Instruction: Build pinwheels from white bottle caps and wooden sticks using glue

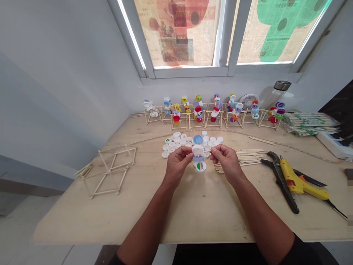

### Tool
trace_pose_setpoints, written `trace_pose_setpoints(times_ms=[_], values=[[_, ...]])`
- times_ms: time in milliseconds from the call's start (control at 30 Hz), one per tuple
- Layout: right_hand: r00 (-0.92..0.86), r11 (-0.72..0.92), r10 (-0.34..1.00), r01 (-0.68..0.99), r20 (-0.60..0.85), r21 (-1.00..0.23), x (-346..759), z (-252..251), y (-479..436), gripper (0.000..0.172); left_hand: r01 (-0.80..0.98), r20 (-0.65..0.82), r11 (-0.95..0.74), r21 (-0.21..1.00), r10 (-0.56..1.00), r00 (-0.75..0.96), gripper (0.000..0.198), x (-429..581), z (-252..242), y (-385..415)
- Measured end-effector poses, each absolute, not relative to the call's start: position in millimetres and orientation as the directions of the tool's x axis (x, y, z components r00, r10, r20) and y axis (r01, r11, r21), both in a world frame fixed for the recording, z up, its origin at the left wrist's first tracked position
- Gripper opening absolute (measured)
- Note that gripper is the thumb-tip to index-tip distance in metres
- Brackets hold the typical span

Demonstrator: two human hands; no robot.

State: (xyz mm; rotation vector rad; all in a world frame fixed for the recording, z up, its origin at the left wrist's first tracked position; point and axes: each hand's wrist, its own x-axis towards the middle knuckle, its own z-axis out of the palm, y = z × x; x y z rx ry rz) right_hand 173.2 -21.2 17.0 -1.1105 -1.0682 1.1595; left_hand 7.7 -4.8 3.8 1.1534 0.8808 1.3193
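Observation:
Both my hands are raised over the middle of the wooden table, holding a small wheel of bottle caps on a thin stick between them. My left hand pinches the stick's left end. My right hand pinches the right end. The wheel has white caps, a blue cap on top and a green-and-white cap at the bottom. Just behind it lies a pile of loose white bottle caps.
A stick cube frame lies at the left. Loose sticks, black cutters and a yellow glue gun lie at the right. Several finished cap wheels on stick frames line the back, beside a small fan and packed chopsticks.

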Motion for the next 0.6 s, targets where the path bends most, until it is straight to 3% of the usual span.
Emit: trace_pose_setpoints(times_ms=[600], values=[[0.106,0.046,0.994,-0.124,0.033,-0.991,172.0,18.8,-21.1,0.026,-0.195,0.143,-0.116,0.974,0.981,0.131,0.021,7.3,3.9,-5.6]])
